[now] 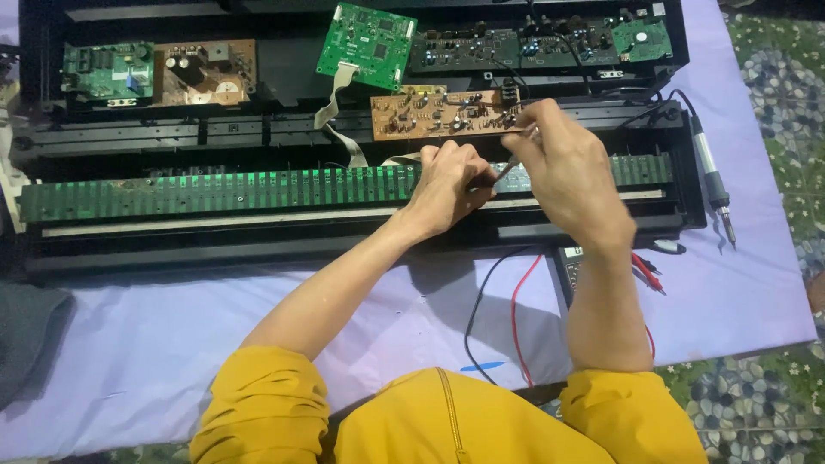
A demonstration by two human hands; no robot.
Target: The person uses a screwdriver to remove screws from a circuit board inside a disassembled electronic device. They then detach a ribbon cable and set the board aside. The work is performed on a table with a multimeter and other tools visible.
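**Two hands met over the long green board of an opened keyboard**

From the head camera, the left hand (449,185) lay curled over the long green circuit strip (215,191), its fingers bunched together and pinching the lower end of a thin metal tool (507,168). The right hand (559,167) hovered just beside it, fingers drawn together around the upper end of the same tool, close under the brown circuit board (438,115). Both hands touched the tool; its tip was hidden between them, so where it landed on the strip could not be told.

The strip ran the width of the black keyboard chassis (172,245), which rested on a pale lilac cloth (172,344). A green square board (367,45) stood tilted above the brown one, joined by a grey ribbon cable (331,99). At the far left sat a small green board (107,73). A soldering iron (711,176) lay on the cloth to the right of the chassis. Red and black test leads (516,301) trailed between the forearms, near a meter (569,262) partly hidden by the right arm. Yellow sleeves (266,404) covered both upper arms
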